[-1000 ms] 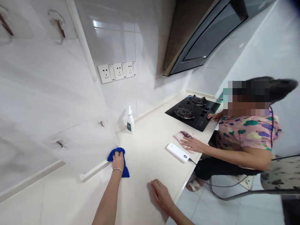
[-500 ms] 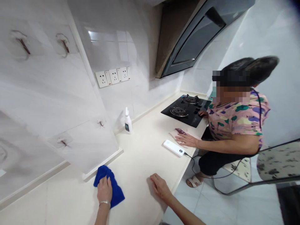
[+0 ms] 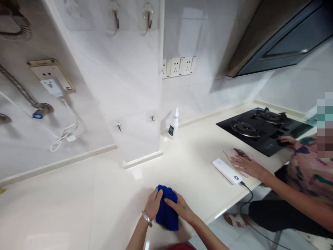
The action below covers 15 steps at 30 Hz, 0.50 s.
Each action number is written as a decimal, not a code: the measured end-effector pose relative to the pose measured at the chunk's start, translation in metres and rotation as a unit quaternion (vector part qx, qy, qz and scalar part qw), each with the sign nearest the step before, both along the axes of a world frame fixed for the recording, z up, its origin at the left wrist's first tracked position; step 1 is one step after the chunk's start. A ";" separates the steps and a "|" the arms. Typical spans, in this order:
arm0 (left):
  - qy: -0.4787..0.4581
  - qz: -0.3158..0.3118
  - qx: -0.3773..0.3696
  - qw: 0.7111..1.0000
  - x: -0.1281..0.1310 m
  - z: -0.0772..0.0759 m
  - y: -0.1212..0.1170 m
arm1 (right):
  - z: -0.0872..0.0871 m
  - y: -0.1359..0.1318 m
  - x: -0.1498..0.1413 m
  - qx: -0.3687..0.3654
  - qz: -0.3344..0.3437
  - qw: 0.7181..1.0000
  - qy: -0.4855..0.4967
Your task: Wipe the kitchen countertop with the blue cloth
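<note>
Now seemingly two-handed work: the right hand [image 3: 184, 208], resting apart on the desk [image 3: 111, 208] half a second earlier, joins the left hand [image 3: 153, 202] in pinching the blue cloth [image 3: 167, 216] between thumbs and fingers near the desk's front edge.

This is a kitchen: a black hob [image 3: 263, 133] with 2 burners [image 3: 245, 128] sits in the pale countertop [image 3: 195, 166], below a range hood [image 3: 286, 41].
</note>
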<state>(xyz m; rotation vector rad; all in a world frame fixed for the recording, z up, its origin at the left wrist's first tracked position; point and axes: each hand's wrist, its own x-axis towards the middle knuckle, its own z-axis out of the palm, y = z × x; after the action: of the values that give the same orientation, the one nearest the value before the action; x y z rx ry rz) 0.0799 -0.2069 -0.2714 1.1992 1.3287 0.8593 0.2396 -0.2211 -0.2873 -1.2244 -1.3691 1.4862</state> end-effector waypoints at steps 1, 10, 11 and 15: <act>0.030 0.002 0.007 1.000 -0.008 0.005 -0.002 | 0.004 0.002 -0.002 0.008 0.008 0.999 -0.045; 0.143 -0.002 0.143 0.979 -0.068 0.057 0.021 | 0.046 0.040 -0.016 0.264 -0.059 0.951 -0.150; 0.135 -0.003 0.150 0.979 -0.071 0.057 0.027 | 0.047 0.043 -0.013 0.287 -0.062 0.944 -0.152; 0.112 -0.026 0.102 0.988 -0.081 0.020 0.040 | 0.034 0.051 0.005 0.267 0.019 0.934 -0.235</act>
<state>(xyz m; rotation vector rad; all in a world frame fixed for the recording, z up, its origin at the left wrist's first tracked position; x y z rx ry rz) -0.0008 -0.1669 -0.2514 1.5204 1.4062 0.8590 0.2450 -0.1699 -0.2530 -1.2276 -1.9588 0.7659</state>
